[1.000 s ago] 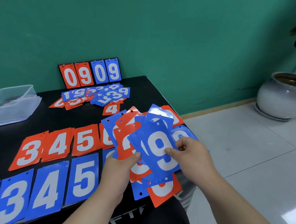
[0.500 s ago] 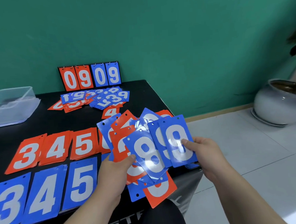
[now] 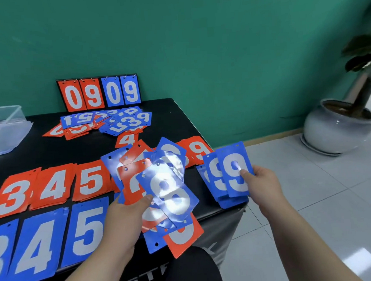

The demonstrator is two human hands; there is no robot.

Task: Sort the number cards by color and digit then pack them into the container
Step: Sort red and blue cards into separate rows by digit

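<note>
Our right hand pinches a blue 9 card between the thumb and the fingers. At least two blue 9 faces show in this grip, side by side, and we cannot tell if there are more. The long axis of the card runs about from 12 to 6 o'clock. Just under it, at the right corner of the bench, lies the blue 9 pile. We cannot tell if the held card touches this pile already. We judge that the next move is a short drop toward 6 o'clock, and the right hand is clearly the nearer one.

Our left hand grips a fan of mixed cards, red and blue together, with one blue 8 on top. They overlap too much for us to count them.

At 11 o'clock from the right hand we see the red 9 pile. At 9 o'clock from the left hand lie two rows. The red row has three piles: 3, 4 and 5. The blue row has also three: 3, 4 and 5. One unsorted heap waits at 12 o'clock. One container stands at 10 o'clock, well apart, on the side of the left hand.
</note>
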